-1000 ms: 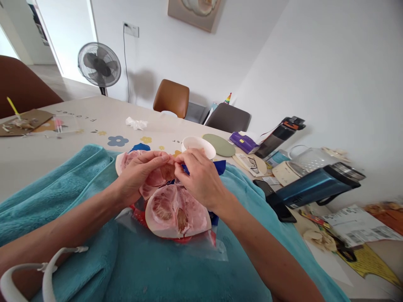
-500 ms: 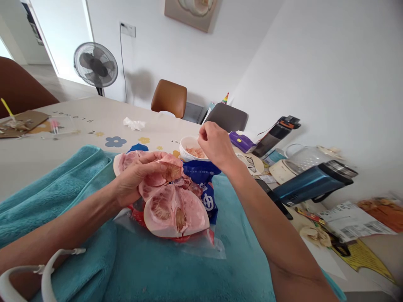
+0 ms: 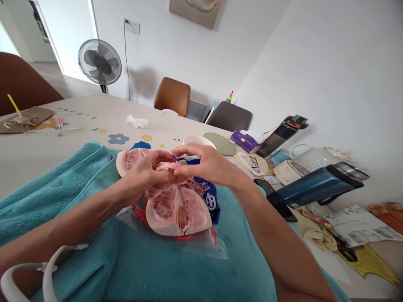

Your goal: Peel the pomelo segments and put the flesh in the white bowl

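A piece of pink pomelo flesh (image 3: 166, 166) is held between the thumb and fingers of my left hand (image 3: 141, 170). From the other side, my right hand (image 3: 209, 165) curves its thumb and fingertips onto the same piece, and the two hands nearly touch. Below them rests an opened pomelo section (image 3: 197, 205) with thick pink rind and a brown patch in its middle. Another pomelo section (image 3: 127, 160) shows behind my left hand. The fruit lies on a blue and red plastic bag (image 3: 211, 197). A white bowl (image 3: 200, 139) stands behind my right hand, its contents hidden.
A teal towel (image 3: 151, 272) covers the near table. To the right are a blue thermos (image 3: 315, 184), a black bottle (image 3: 280, 136), a phone (image 3: 275, 201), glasses (image 3: 254, 163) and a purple tissue pack (image 3: 244, 140). Crumpled tissue (image 3: 137, 121) lies farther back.
My right hand has come from above the bowl down and left to the pomelo piece in my left hand. The view has shifted slightly.
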### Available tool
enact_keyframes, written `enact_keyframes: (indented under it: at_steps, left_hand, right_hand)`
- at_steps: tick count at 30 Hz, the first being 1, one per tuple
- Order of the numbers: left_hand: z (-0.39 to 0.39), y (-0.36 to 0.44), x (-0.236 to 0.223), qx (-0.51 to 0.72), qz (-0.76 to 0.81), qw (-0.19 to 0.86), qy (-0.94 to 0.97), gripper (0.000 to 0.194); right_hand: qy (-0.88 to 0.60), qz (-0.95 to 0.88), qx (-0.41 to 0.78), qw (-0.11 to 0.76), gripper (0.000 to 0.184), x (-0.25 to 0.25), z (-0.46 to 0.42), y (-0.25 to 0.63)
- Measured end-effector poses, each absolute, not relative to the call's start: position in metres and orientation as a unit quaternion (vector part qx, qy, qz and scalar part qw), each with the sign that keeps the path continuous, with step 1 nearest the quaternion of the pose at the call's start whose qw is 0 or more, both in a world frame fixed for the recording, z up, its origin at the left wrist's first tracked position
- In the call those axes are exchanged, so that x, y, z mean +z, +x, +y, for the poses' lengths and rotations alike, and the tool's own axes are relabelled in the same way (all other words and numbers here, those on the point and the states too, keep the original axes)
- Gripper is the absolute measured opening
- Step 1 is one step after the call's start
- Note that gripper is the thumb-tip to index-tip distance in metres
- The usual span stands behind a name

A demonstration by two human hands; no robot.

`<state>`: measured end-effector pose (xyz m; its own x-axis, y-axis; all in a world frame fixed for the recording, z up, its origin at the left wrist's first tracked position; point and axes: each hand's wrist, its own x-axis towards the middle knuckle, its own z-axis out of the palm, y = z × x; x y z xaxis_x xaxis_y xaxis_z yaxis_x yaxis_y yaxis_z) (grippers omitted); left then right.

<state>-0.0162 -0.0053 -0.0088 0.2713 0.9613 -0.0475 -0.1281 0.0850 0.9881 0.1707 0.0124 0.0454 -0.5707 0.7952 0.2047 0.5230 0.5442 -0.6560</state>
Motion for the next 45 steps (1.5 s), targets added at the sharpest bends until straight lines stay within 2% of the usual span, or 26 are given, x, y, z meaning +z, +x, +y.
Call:
enact_keyframes:
  at_steps: [5,8,11,17,26,31,39,45]
  left_hand:
    - [-0.005,-0.018,-0.009,0.398,0.431,0.596,0.548,0.034]
    - [-0.004,-0.02,-0.01,0.383,0.424,0.589,0.572,0.03]
    - [-0.003,-0.021,-0.008,0.379,0.415,0.589,0.58,0.031]
    - [-0.008,-0.02,0.0,0.396,0.442,0.539,0.597,0.03]
    - [-0.011,-0.016,-0.005,0.419,0.427,0.527,0.604,0.032]
    - [-0.013,-0.012,-0.002,0.468,0.403,0.478,0.625,0.029]
    - [-0.011,-0.015,-0.003,0.478,0.419,0.44,0.634,0.029]
    - [-0.011,-0.017,-0.001,0.494,0.42,0.457,0.609,0.033]
  right_hand:
    - [-0.393,-0.882,0.165,0.201,0.01,0.043,-0.011,0.162]
    - [-0.411,-0.878,0.148,0.195,0.008,0.043,-0.014,0.163]
    - [-0.39,-0.886,0.116,0.22,0.013,0.038,-0.017,0.163]
    - [-0.348,-0.894,-0.027,0.282,0.019,0.019,-0.025,0.16]
    - [-0.364,-0.864,-0.047,0.345,0.018,0.008,-0.023,0.162]
    - [-0.436,-0.806,0.046,0.398,0.016,0.011,-0.026,0.161]
    - [-0.454,-0.617,0.36,0.532,0.015,0.011,-0.021,0.155]
    - [-0.402,-0.493,0.546,0.545,0.02,0.016,-0.018,0.158]
